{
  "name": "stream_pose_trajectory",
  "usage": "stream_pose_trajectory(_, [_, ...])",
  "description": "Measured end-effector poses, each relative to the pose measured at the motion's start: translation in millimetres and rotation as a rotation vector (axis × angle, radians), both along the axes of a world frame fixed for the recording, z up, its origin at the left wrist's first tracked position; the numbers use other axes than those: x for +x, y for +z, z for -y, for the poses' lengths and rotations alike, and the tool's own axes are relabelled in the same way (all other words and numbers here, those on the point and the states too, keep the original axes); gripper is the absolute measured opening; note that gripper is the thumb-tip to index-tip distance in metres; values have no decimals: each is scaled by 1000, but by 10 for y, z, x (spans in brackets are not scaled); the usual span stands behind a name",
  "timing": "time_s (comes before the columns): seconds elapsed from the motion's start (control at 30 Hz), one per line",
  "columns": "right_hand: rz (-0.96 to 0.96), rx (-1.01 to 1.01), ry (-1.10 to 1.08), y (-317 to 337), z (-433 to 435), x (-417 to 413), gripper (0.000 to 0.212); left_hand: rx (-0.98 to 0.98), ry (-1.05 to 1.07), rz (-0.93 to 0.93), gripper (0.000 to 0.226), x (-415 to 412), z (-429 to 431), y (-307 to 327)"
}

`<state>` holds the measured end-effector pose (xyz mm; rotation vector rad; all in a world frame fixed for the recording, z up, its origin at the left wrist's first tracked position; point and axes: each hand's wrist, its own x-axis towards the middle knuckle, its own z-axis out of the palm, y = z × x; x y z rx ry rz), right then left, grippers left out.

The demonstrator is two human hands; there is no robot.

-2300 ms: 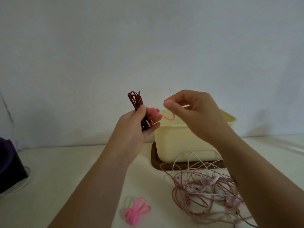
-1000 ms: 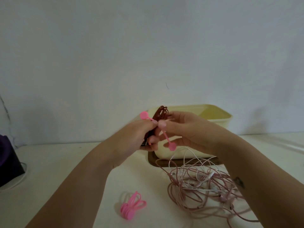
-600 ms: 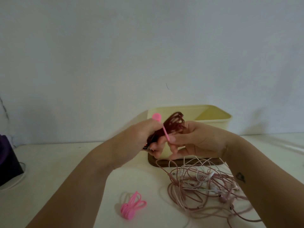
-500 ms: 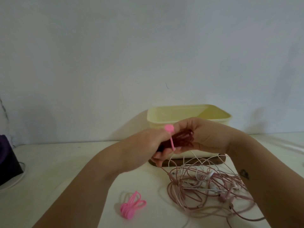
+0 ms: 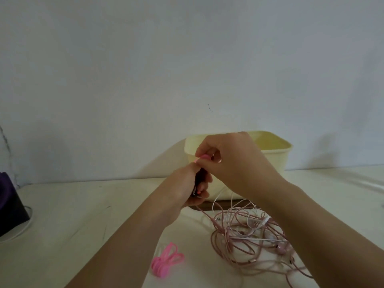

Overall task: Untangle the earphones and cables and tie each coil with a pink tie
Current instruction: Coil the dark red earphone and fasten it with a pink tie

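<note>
I am looking down at two bare hands meeting in front of a pale yellow tub that is standing on a cream table. The left hand is gripping a dark red cable coil just in front of the tub's left corner, fingers curling round the bundle so that most of it is hiding in the fist. The right hand is pinching a pink tie between thumb and fingertip, directly above the coil and against the tub's front wall. A tangle of pink and white earphones is lying in front of the tub, nearer me. A bunch of spare pink ties is lying further forward of the tub's left corner. A dark purple object is sitting far to the tub's left.
</note>
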<state>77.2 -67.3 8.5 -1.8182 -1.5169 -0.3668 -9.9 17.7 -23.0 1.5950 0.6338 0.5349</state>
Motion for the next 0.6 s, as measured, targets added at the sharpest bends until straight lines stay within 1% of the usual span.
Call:
stream_pose_trajectory(0.07, [-30,44,42,-12,-12,-13,12,-171,15,128,30,-10,11,28])
stream_pose_trajectory(0.13, [-32,65,65,-22,-17,-17,12,-328,21,252,28,-6,22,63])
stream_pose_trajectory(0.27, [-46,70,132,-21,-13,-44,16,-548,-5,435,27,-32,39,153])
stream_pose_trajectory(0.33, [-118,67,184,4,6,-27,15,-568,13,488,25,-42,44,188])
stream_pose_trajectory(0.5, [-370,99,290,97,80,81,8,-516,66,604,21,-27,72,196])
stream_pose_trajectory(0.6, [-566,97,352,110,92,143,6,-483,59,647,20,-41,104,189])
